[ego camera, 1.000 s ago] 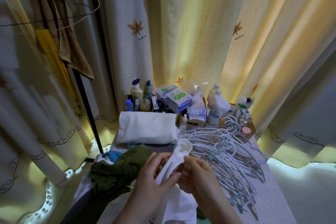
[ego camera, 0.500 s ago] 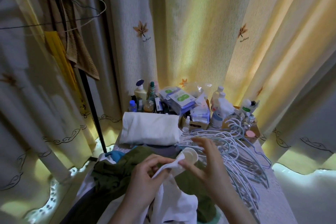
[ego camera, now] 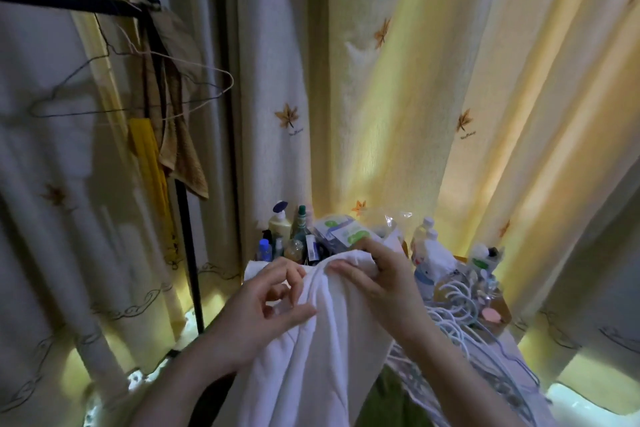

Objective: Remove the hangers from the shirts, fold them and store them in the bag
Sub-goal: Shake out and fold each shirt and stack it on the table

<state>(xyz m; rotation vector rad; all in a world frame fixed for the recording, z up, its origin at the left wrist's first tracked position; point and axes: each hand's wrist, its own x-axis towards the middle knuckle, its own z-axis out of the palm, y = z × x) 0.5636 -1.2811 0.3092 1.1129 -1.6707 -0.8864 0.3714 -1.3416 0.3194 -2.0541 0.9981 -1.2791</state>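
The white shirt (ego camera: 322, 357) is being held up, long axis hanging downward; its top is being clamped by the right hand (ego camera: 377, 274); its left fold is being pinched by the left hand (ego camera: 263, 308) alongside.

A person holds a white shirt (ego camera: 332, 340) up before leaf-print curtains (ego camera: 398, 114), the right hand (ego camera: 384, 274) gripping its bunched top edge, the left hand (ego camera: 263, 308) pinching the fold just beside it. White hangers (ego camera: 457, 305) lie heaped at right and bottles (ego camera: 280, 224) crowd behind. Wire hangers (ego camera: 221, 74) and a brown towel (ego camera: 183, 156) hang from a black rack (ego camera: 69, 2) at left.
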